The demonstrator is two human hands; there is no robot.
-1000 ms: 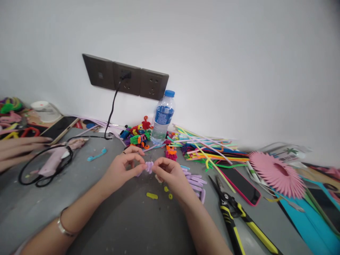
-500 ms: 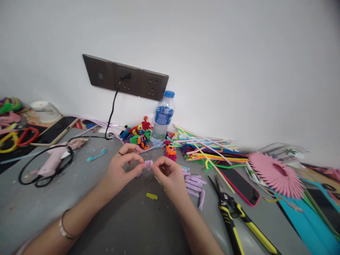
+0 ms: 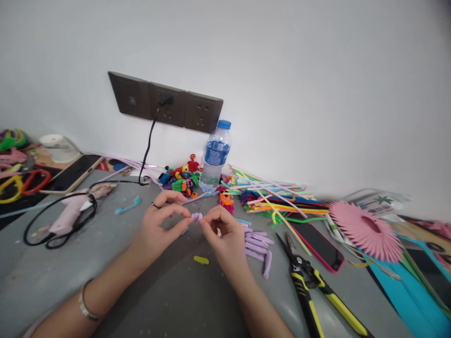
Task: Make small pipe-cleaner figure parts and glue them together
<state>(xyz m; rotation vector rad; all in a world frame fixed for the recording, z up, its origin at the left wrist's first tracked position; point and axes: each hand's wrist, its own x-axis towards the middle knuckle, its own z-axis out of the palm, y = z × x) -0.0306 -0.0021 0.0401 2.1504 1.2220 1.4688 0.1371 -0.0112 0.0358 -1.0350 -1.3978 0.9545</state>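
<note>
Between my two hands is a small piece of lilac pipe cleaner [image 3: 196,216], bent into a compact shape. My left hand [image 3: 162,220] pinches its left side with thumb and forefinger. On its right side, my right hand [image 3: 222,230] grips it the same way, partly hiding it. Several short lilac pipe-cleaner pieces [image 3: 256,242] lie on the grey table just right of my right hand. Below the hands rests a short yellow-green piece [image 3: 201,259]. Farther left is a light-blue bent piece [image 3: 128,205].
A water bottle [image 3: 216,157] stands by the wall beside colourful pipe-cleaner figures [image 3: 183,178]. Long pipe cleaners [image 3: 282,197] are heaped to its right. Yellow-black pliers [image 3: 310,281] and a pink-edged phone [image 3: 322,246] lie right. A pink glue gun [image 3: 70,213] with a black cord lies left.
Both hands keep their pinch on the lilac piece. The right hand's fingers have shifted and turned slightly; everything else stays in place.
</note>
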